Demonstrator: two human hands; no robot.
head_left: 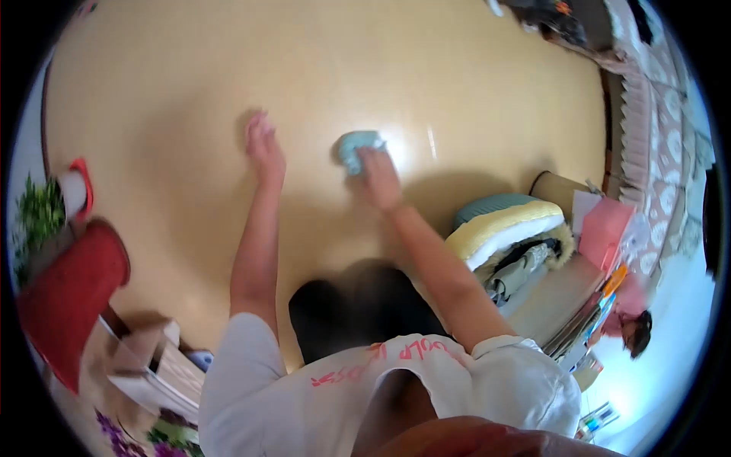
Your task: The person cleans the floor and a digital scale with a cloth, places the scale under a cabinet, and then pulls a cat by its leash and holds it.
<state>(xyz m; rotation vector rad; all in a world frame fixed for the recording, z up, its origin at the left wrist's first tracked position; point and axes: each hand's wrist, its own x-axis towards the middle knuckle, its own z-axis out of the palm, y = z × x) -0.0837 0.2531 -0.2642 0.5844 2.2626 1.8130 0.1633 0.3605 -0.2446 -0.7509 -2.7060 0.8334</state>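
Note:
Out on the pale wooden floor (320,46), my right hand (379,177) presses on a light blue-green cloth (352,149), its fingers on the cloth's right part. The cloth is bunched up and lies flat against the floor. To the left of it, my left hand (264,146) is held apart from the cloth, blurred, with its fingers partly curled. Whether the left hand touches the floor cannot be made out, and what its fingers hold, if anything, is hidden.
At right sit a yellow and white cushioned item (502,228), a pink box (605,232) and stacked books. A red chair (76,297), a potted plant (38,209) and a white wooden box (156,365) stand at left. Another person (628,324) is at the far right.

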